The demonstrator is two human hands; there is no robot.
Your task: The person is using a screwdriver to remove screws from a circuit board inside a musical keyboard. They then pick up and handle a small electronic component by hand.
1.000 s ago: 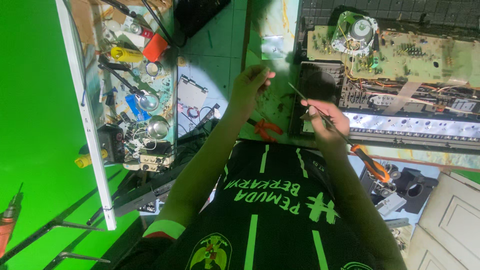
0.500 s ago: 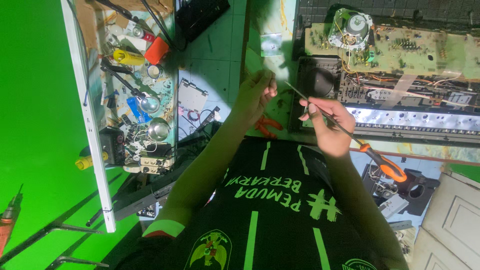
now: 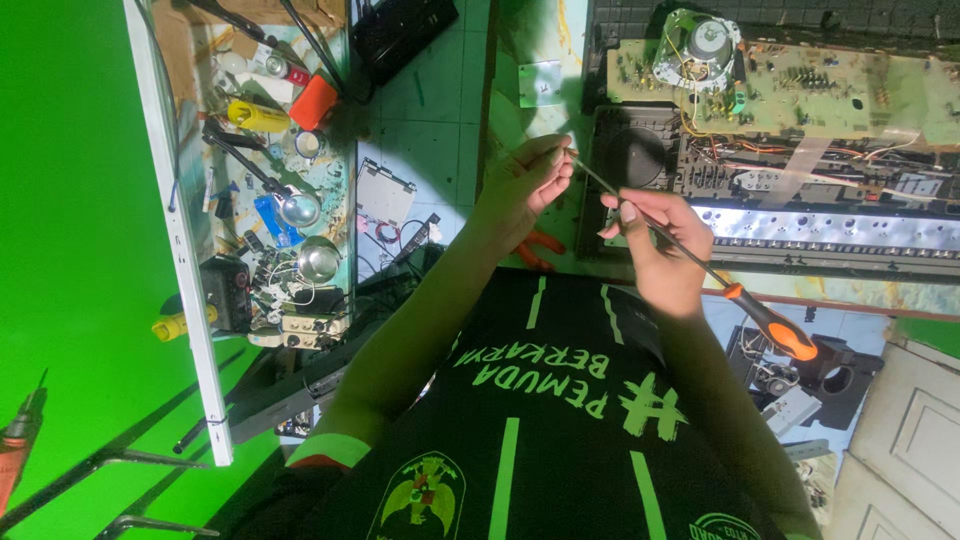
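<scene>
screwdriver (image 3: 700, 268) slanted above the lap, orange handle low | right hand (image 3: 660, 250) gripped its shaft | left hand (image 3: 525, 185) pinched its tip | circuit board (image 3: 800, 90) and opened chassis (image 3: 800, 200) beyond | cluttered shelf (image 3: 270, 200) well apart

— What surrounds the work area?

— A bright green wall (image 3: 70, 200) fills the left side, with a long white strip (image 3: 180, 250) running along it.

— And the floor?

— Pale tiled floor (image 3: 430, 130), lit by a pool of white light in the middle; the edges fall dim.

— Any furniture?

— A cluttered shelf (image 3: 270, 190) beside the green wall, and a white panelled door (image 3: 910, 430) at lower right.
</scene>
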